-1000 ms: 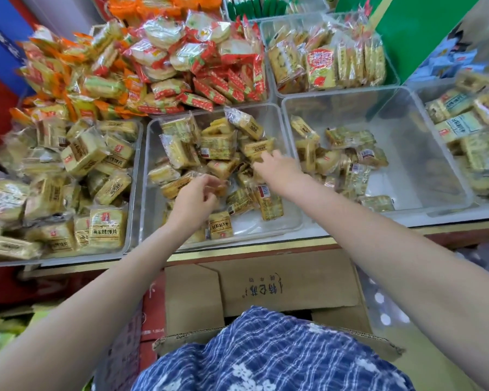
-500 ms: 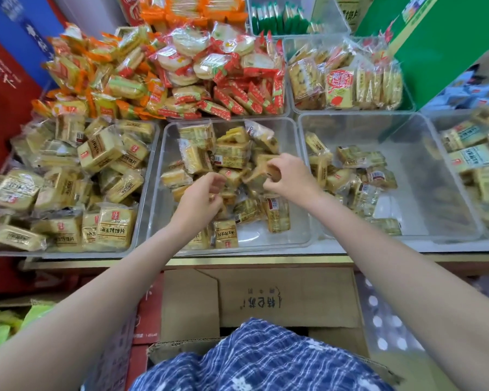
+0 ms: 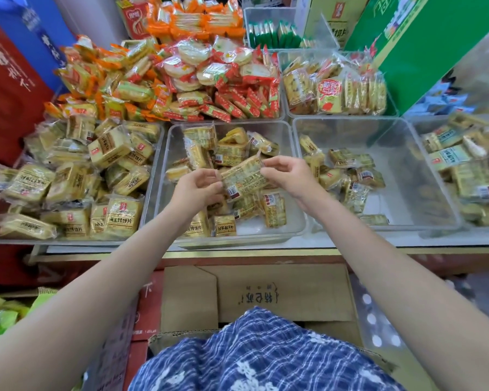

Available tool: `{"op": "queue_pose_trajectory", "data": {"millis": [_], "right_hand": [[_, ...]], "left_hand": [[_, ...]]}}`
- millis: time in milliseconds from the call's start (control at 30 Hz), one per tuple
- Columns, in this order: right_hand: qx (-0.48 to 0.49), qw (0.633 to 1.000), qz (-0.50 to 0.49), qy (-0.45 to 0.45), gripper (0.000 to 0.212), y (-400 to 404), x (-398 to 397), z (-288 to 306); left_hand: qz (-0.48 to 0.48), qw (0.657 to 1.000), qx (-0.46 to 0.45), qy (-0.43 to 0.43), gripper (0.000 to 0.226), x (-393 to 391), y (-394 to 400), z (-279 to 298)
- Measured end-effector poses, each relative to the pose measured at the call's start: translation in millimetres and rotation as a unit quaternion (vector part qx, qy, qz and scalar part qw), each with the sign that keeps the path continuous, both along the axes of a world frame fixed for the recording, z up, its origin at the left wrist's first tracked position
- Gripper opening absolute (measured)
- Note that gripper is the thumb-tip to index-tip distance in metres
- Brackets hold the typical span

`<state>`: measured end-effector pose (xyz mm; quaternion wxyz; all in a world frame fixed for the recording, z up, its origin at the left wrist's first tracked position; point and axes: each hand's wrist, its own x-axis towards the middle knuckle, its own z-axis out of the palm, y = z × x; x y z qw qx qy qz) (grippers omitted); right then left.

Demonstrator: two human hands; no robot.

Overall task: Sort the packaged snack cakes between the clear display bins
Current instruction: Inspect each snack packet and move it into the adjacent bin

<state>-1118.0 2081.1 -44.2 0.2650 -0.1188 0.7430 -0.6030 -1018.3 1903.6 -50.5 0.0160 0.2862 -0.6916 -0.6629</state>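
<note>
Nearest, both hands hold one cake pack [image 3: 244, 176] above the middle bin [image 3: 291, 221]. The left hand [image 3: 194, 190] pinches its lower-left end; the right hand [image 3: 290, 172] pinches its upper-right corner with thumb and fingers. The pack's long axis tilts from 8 o'clock up to 2 o'clock, barcode at the lower end. At 3 o'clock sits the right bin [image 3: 424, 176], partly filled. At 9 o'clock, a heaped left bin [image 3: 150, 182]. Farther, at 12, red packs [image 3: 223, 80].

Bright, even light; warped edges
</note>
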Motion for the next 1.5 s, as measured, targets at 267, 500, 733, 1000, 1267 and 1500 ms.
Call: {"op": "queue_pose_trajectory", "data": {"millis": [267,500,733,1000,1267,1500], "right_hand": [[-0.012,0.997,-0.016,-0.073,0.009,-4,16,1],[0.045,0.998,-0.039,-0.028,0.013,-9,26,4],[0.084,0.992,-0.064,0.075,0.014,-13,32,16],[0.138,0.988,0.072,0.017,0.012,-15,27,24],[0.13,0.988,0.079,0.015,0.016,-27,26,23],[0.104,0.989,0.098,-0.045,0.007,-21,22,25]], "left_hand": [[0.022,1.0,0.018,0.009,0.014,21,0,3],[0.039,0.998,0.04,-0.011,0.009,25,-6,16],[0.041,0.999,0.019,-0.011,0.009,25,-6,18],[0.011,0.999,-0.031,-0.005,0.009,32,-20,19],[0.019,0.999,-0.045,-0.003,0.008,33,-31,18],[0.018,1.0,-0.02,-0.003,0.008,29,-36,14]]}}
